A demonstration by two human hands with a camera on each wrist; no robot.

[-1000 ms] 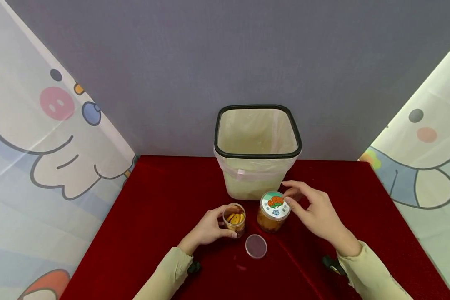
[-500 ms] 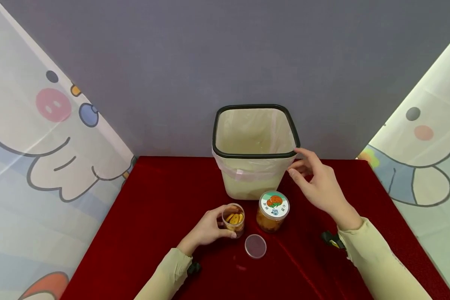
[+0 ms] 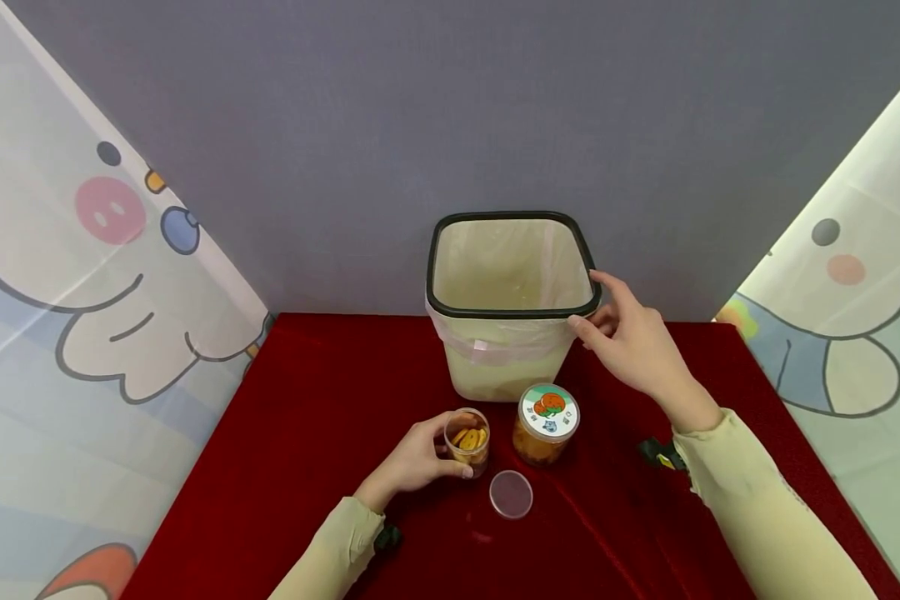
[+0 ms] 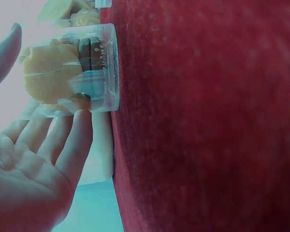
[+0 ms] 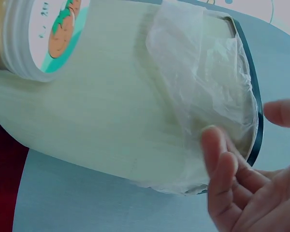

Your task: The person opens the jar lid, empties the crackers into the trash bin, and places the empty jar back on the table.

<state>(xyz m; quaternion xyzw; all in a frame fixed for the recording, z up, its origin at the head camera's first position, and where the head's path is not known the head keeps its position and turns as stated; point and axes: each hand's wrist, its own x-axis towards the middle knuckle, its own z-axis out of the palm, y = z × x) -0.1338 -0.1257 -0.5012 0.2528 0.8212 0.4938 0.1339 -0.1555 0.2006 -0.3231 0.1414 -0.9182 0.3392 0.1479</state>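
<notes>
"Four items stood on the red surface (image 3: pixel 337 400). First entry?"

"Open jar (image 3: pixel 476 457): clear, upright, round yellow pieces (image 3: pixel 468 437) inside; set well in from the left and right edges."

"Second?"

"Lidded jar (image 3: pixel 543 447): upright, orange fruit pictured on its white-and-green label (image 3: pixel 562 421); just right of the first, slightly closer to the far edge."

"Third and fourth?"

"Disc (image 3: pixel 511 494): round, translucent, flat, in front of both jars on the near-edge side. Bin (image 3: pixel 498 377): cream, bag-lined, black rim (image 3: pixel 516 314); at the middle of the far edge, before a grey wall (image 3: pixel 330 150), the lidded jar close against its front."

"And who held what?"

"Left hand (image 3: pixel 414 454): thumb and fingers curved round the open jar, holding it between them. Right hand (image 3: pixel 633 342): at the bin's near right corner, thumb and forefinger spread apart beside the rim, the other fingers bent. Whether it touched the rim, I could not tell."
</notes>
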